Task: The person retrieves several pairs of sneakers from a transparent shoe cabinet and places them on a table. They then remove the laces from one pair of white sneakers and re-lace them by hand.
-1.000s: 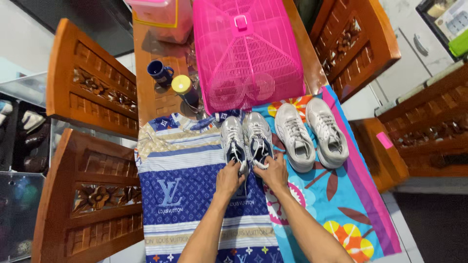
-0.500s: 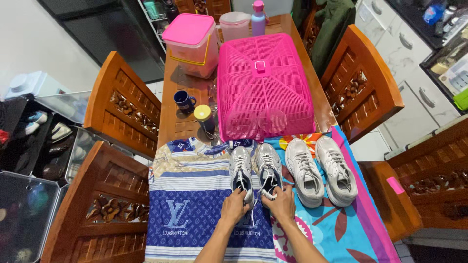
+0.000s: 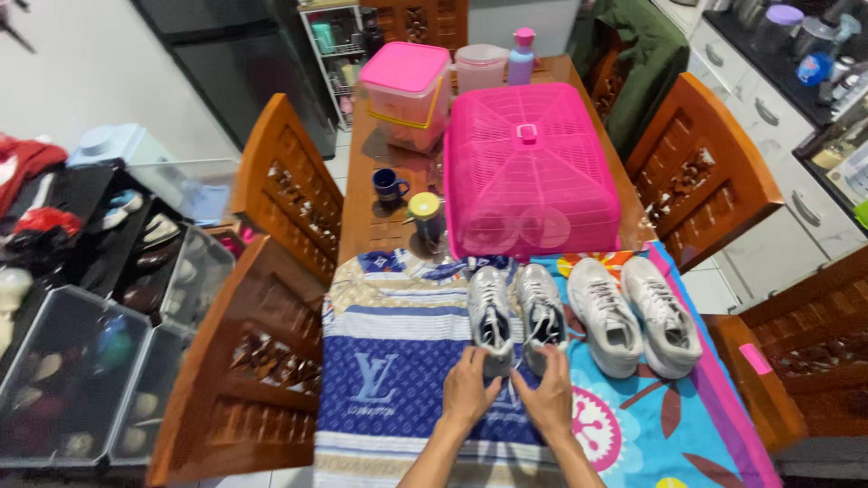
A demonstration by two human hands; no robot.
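Both hands sit much as they did a moment ago, at the heels of the grey shoes, while the view has tipped up to take in more of the room and the far end of the table.

Biggest first: the table runs away from the person, wooden chairs on either side. A pink cover stands mid-table, a pink tub behind it. Nearer lie a blue patterned cloth and a floral cloth. The grey shoes stand side by side, touching, toes pointing away, where the cloths meet; white shoes stand just to their right. A blue mug and a yellow-lidded jar sit near the cover.

The left hand has its fingers closed on the left shoe's heel; the right hand pinches the right shoe's heel.

Such shoes look light, soft on top and firm at the sole, so the heel collar seems the sure place to grip.
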